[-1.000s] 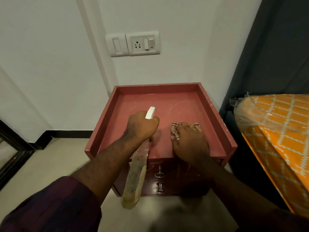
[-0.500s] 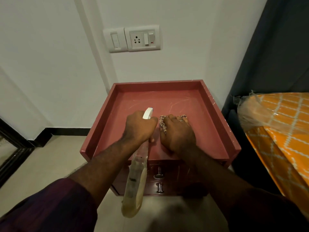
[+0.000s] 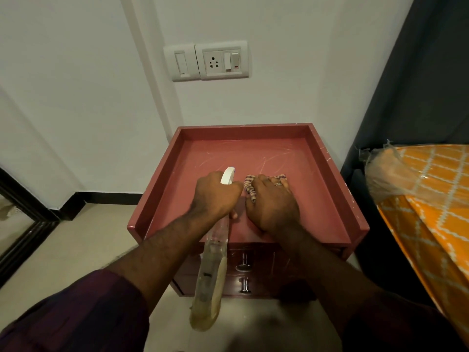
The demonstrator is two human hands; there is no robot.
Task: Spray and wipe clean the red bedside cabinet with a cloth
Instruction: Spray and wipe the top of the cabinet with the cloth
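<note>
Spray bottle (image 3: 210,275) in left hand (image 3: 215,194) lies lengthwise, nozzle (image 3: 228,174) toward the wall (image 3: 279,97).

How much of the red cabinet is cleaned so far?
Somewhere in the middle, I'd guess. Done: hard to tell; pale streaks mark the cabinet top, maybe spray. In hand: the right hand presses the cloth on the top's middle, while the left hand holds the spray bottle. Left: the top's back part, rim and drawer fronts likely need wiping.
</note>
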